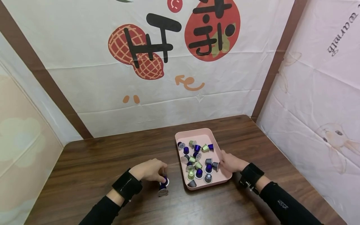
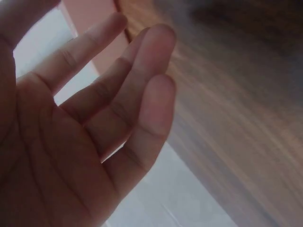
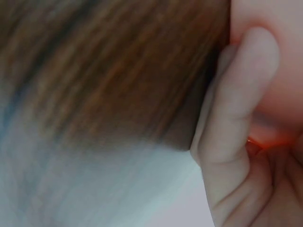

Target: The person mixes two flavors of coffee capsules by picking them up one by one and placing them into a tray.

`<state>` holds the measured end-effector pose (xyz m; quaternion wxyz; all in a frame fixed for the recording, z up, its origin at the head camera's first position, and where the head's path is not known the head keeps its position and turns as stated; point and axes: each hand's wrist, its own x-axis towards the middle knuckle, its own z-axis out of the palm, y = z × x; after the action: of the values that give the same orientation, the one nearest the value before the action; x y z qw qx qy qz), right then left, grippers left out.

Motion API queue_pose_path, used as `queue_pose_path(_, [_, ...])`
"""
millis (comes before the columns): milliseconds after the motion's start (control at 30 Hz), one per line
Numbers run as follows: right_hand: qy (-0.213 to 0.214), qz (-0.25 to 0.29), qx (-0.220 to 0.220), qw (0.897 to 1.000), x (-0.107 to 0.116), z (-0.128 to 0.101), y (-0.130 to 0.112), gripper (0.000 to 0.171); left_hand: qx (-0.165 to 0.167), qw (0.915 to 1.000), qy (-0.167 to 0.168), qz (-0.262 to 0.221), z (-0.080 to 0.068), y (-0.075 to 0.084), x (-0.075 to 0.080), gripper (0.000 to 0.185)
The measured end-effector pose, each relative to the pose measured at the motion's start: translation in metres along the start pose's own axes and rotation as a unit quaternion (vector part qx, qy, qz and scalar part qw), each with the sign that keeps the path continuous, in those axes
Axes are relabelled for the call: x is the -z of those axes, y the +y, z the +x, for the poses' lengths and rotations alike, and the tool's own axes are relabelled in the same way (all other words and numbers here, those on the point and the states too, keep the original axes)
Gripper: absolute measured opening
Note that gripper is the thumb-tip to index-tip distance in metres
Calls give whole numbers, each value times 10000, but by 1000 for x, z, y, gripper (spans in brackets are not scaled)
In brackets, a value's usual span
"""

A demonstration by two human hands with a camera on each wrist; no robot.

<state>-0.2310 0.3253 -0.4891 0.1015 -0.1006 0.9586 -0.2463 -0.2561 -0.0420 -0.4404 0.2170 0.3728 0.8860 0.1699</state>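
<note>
A pink tray [image 1: 197,133] sits on the wooden table [image 1: 112,156] and holds several small capsules [image 1: 198,161] in purple, green and grey. My right hand [image 1: 230,163] is at the tray's right rim. In the right wrist view its fingers [image 3: 236,118] curl against the pink edge. My left hand [image 1: 150,170] rests left of the tray, fingertips at the top of a short stack of purple capsules [image 1: 163,188] standing on the table. In the left wrist view the palm [image 2: 94,123] is bare and its fingers are loosely extended, with nothing between them.
Printed cloth walls [image 1: 168,78] close in the table at the back and on both sides. Bare wood lies left of and in front of the hands. The tray stands right of centre, away from the table edges.
</note>
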Motion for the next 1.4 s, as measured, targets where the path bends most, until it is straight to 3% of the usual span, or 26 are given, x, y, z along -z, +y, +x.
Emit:
queue_pose_path(567, [56, -84, 140, 9999, -1, 2, 5, 18, -78, 9977, 266, 616, 7, -3, -16, 10])
queue_pose_path(1000, [-59, 42, -82, 9999, -2, 1, 2, 23, -178, 9932, 563, 1003, 10, -6, -21, 19])
queue_pose_path(1200, [-154, 133, -266, 9994, -3, 3, 1, 28, -237, 9929, 721, 913, 9, -9, -17, 15])
queue_pose_path(1400, [-120, 81, -226, 9996, -1, 3, 1, 22, -178, 9924, 868, 851, 10, -5, -5, 14])
